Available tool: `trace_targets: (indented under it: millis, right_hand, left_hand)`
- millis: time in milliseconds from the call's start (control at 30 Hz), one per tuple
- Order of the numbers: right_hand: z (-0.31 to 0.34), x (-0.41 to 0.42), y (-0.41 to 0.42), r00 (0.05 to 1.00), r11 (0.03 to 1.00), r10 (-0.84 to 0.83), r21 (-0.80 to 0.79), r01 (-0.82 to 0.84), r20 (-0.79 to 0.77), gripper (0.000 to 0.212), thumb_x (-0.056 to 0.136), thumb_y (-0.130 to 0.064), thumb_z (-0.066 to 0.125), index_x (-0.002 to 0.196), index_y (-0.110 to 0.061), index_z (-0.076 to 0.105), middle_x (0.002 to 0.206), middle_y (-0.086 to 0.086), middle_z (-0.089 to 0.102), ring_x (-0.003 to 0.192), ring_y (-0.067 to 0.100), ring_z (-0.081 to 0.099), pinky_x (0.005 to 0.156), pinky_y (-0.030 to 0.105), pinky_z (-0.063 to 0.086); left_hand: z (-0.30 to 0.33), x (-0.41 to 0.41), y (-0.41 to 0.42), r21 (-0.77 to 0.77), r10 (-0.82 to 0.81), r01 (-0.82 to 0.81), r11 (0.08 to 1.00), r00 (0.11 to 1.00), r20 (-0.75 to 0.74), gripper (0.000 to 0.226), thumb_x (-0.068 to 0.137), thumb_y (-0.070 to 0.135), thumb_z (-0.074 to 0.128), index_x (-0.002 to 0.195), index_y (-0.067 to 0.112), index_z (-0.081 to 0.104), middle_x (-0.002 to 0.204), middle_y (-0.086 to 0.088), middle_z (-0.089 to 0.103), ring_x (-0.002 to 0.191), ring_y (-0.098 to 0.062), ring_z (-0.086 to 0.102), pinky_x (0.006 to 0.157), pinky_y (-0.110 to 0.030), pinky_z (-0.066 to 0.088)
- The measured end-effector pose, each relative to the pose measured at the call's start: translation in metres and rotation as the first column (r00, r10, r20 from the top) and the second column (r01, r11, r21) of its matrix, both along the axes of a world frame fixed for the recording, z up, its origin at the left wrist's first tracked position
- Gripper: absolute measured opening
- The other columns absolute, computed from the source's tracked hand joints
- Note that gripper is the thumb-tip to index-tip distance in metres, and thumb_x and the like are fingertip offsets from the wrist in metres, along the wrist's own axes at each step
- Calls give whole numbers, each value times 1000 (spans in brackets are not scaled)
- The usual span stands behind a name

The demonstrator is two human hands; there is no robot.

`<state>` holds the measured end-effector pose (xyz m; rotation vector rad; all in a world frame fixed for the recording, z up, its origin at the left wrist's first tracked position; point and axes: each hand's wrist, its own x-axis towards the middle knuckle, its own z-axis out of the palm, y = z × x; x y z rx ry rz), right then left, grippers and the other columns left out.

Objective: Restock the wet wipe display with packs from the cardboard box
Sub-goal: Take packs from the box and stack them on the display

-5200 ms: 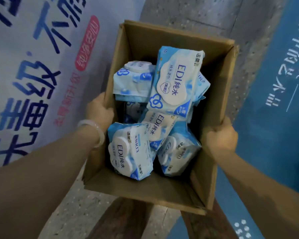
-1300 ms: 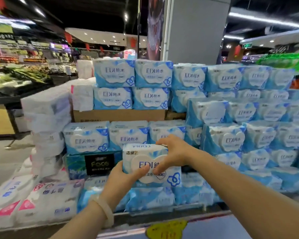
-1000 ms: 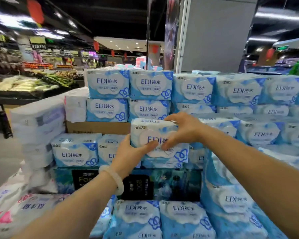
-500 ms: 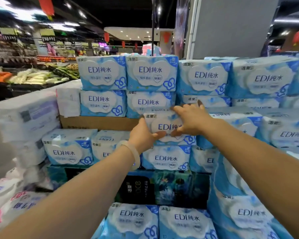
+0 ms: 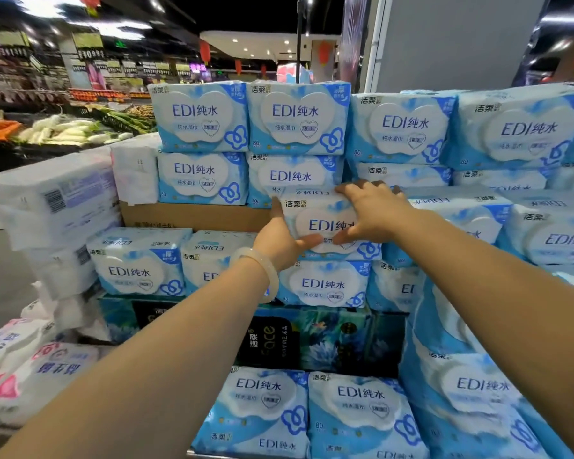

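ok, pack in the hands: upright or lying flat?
Upright. The pack stands label-forward on the pack below, EDI print reading level, left hand and right hand gripping its sides.

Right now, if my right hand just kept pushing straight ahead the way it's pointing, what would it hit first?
Probably the wet wipe pack stacked just behind the pack you're holding; your right hand already has its fingers over that held pack's top edge. Depth is unclear.

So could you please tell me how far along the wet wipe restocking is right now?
Done: the wet wipe display already looks largely stacked. In hand: the left hand and right hand press one wet wipe pack onto a lower pack. Left: the cardboard box is out of view, so the remaining stock is unknown.
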<state>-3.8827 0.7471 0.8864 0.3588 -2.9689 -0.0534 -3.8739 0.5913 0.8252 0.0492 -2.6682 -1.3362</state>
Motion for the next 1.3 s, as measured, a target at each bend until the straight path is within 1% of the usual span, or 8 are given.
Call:
trace_targets:
  millis: [67,200,333,500,700,933,1067,1300]
  right_hand:
    - [0,5,-2,999,1000,4,28,-3,-36,103,70,-59,70,150,-24,14,153,9,26,144,33,17,116,58,9]
    - [-4,24,-15,990,994,92,71,-84,-106,108,72,-56,70,152,-26,4,161,8,4,149,30,-5,117,55,-1]
    - [-14,51,-46,968,968,216,161,-195,-128,104,76,-52,69,152,-27,2,161,7,-4,149,29,-9,118,54,-1]
    - [-36,82,-107,916,905,396,194,-378,-60,104,76,-53,68,152,-23,4,162,7,-4,149,29,-8,119,53,1]
    - [-104,122,-185,829,822,548,117,-558,110,103,78,-47,69,152,-24,1,161,8,-3,148,31,-8,118,54,2]
    - [-209,197,-297,660,668,692,86,-739,292,107,75,-44,74,152,-21,4,160,10,0,148,33,-4,118,55,5]
    - [-278,232,-337,600,647,656,69,-760,458,109,73,-43,76,152,-21,4,161,11,-4,148,34,-5,117,57,8]
    - [-429,274,-352,506,676,457,85,-732,731,103,82,-39,68,152,-22,-4,160,9,-15,148,30,-14,119,51,-2]
  left_hand:
    - [1,8,2,-48,37,-38,998,999,-32,115,77,40,73,149,23,-14,143,-19,41,125,-35,48,102,-47,44]
    - [4,33,-10,-415,46,-98,905,990,-134,123,72,52,73,147,28,-21,159,-16,-5,147,-33,4,117,-48,14]
    - [3,53,-32,-626,6,-77,776,993,-114,118,73,59,67,150,22,-15,159,-10,-17,147,-28,-14,118,-50,5]
    - [-14,89,-73,-705,77,-106,702,994,-73,119,73,65,62,150,12,-13,158,-8,-21,146,-25,-19,119,-49,2]
    - [-81,167,-152,-751,267,-129,647,961,66,119,73,57,68,150,12,-11,159,-10,-18,147,-28,-15,117,-52,2]
    - [-168,279,-249,-806,504,-50,589,803,319,121,74,60,65,148,14,-19,157,-12,-23,145,-33,-20,116,-56,-2]
    - [-220,340,-293,-780,554,40,624,682,478,117,77,60,63,148,17,-19,158,-12,-20,146,-34,-18,116,-56,-4]
    - [-348,417,-332,-652,510,153,743,503,698,115,79,57,60,147,15,-22,156,-14,-25,144,-34,-23,118,-55,-5]
